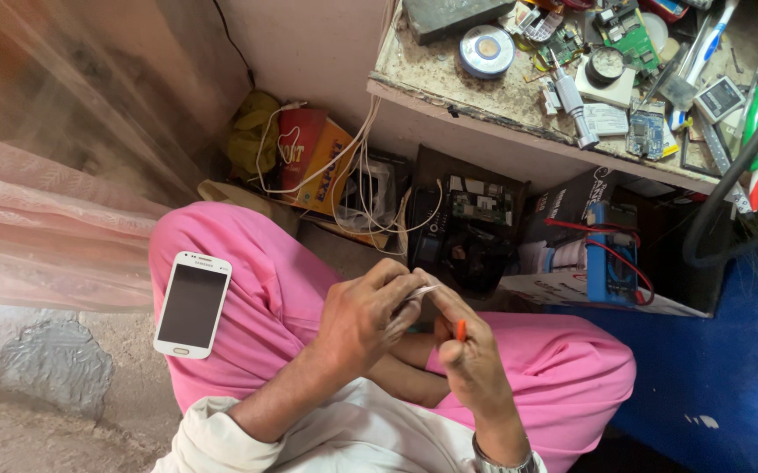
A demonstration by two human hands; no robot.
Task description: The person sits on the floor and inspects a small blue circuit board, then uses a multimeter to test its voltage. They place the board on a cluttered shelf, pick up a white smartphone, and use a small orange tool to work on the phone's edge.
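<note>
The left hand [363, 315] pinches a thin pale strip [423, 290]; the right hand [471, 355] grips a small orange tool [460, 330]. The white phone [192, 304] rests on the left knee, within reach.

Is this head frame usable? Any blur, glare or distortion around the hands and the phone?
Head view: the left hand and right hand are sharp enough, though the small thing between them is hard to make out; the white phone on the pink knee has a dark screen without glare; the cluttered shelf edge bows, a wide-angle effect; the plastic sheet looks hazy.
</note>
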